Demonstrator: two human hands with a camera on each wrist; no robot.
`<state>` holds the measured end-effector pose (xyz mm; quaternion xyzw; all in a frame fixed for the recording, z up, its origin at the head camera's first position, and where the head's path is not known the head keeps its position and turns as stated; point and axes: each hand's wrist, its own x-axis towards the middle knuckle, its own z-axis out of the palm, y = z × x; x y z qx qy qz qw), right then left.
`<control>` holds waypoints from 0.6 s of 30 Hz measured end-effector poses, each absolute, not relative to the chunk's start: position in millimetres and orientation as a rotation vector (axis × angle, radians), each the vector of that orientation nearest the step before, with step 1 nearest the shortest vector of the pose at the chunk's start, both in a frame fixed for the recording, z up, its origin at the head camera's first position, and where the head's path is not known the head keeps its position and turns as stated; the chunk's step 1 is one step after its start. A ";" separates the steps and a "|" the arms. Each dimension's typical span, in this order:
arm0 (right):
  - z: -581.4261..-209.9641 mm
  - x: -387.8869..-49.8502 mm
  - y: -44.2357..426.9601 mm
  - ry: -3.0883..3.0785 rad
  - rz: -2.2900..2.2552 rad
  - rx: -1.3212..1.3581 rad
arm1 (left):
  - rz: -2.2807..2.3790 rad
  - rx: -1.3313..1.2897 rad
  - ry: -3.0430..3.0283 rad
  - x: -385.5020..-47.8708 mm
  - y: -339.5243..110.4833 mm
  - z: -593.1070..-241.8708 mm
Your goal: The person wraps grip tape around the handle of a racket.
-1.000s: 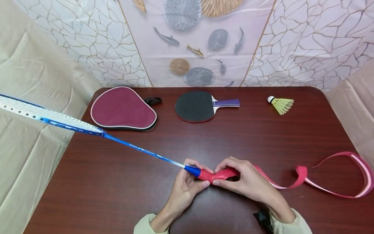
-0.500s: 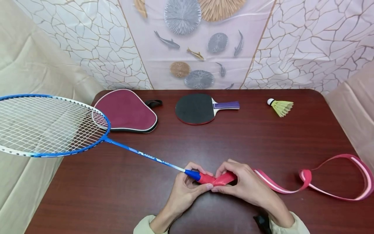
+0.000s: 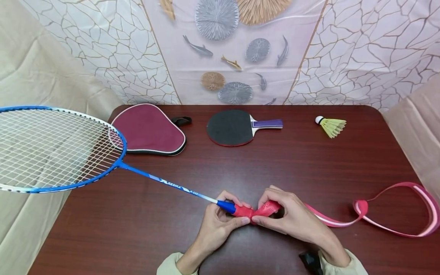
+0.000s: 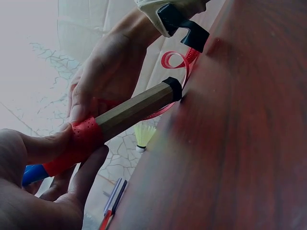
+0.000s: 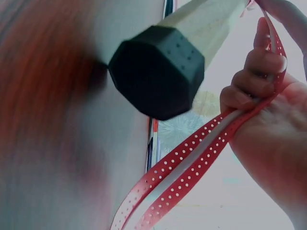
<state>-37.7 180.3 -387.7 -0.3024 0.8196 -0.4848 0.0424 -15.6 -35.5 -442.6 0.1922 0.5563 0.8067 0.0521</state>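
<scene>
A blue and white badminton racket (image 3: 154,177) slants across the left half of the head view, its strung head raised at the far left. My left hand (image 3: 218,227) grips its handle just below the blue cone. Red perforated grip tape (image 4: 79,146) is wound round the upper handle; below it the bare wooden handle (image 4: 136,110) shows, ending in a black butt cap (image 5: 158,72). My right hand (image 3: 292,215) pinches the tape where it leaves the handle. From there the loose tape (image 5: 192,158), with a pale strip along its inner side, trails past the palm and curls on the table.
Along the back of the brown table (image 3: 137,229) lie a maroon paddle case (image 3: 148,130), a table tennis paddle (image 3: 229,128) and a yellow shuttlecock (image 3: 331,126). The loose tape loops (image 3: 409,233) at the right. A black strap piece (image 3: 310,261) is by the right sleeve.
The racket has rolled, so its string face now shows where it was nearly edge-on. My right hand has shifted slightly with the tape; my left still grips the handle.
</scene>
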 end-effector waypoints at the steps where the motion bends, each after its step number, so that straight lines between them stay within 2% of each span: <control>1: -385.6 -37.3 179.7 2.505 -1.495 -0.919 | 2.453 0.588 1.688 -15.7 -35.6 -442.5; 11: -407.7 -41.8 183.3 2.486 -1.534 -0.978 | 2.380 0.648 1.637 -14.8 -36.5 -442.1; 18: -412.6 -43.8 182.8 2.513 -1.479 -0.944 | 2.380 0.532 1.626 -12.1 -32.9 -441.7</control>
